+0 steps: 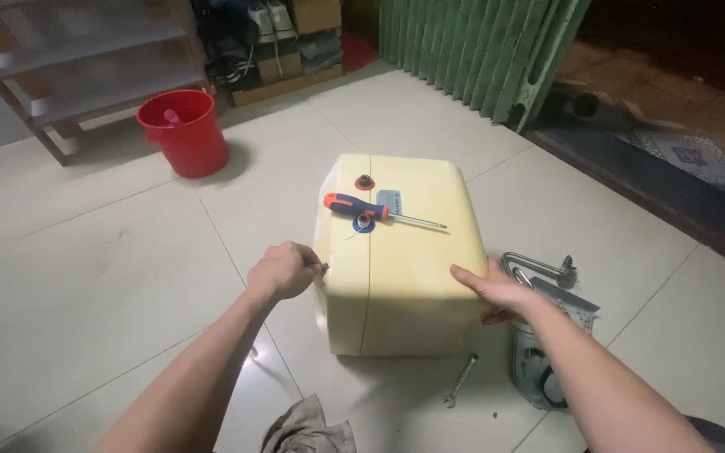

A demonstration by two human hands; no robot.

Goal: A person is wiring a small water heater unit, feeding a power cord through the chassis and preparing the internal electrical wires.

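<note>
While the pale yellow rounded plastic tank sits on the white tiled floor, left hand pinches a small metal screw at its 9 o'clock side; right hand lies open-palmed at 4 o'clock. Orange-and-blue-handled screwdriver rests on top.

Your view is evenly lit from overhead, a cool indoor light that leaves the white tiled floor bright; the far right corner, past the green folding gate, falls into deep dimness and loses detail. You get soft glare on the tiles near your left forearm; the cream box casts a gentle shadow at its base, and the red bucket throws one to its right. Focus is fair at the centre; the screwdriver reads crisply; the shelves at top left bend with wide-angle distortion; your arms blur slightly at the bottom edge.
</note>
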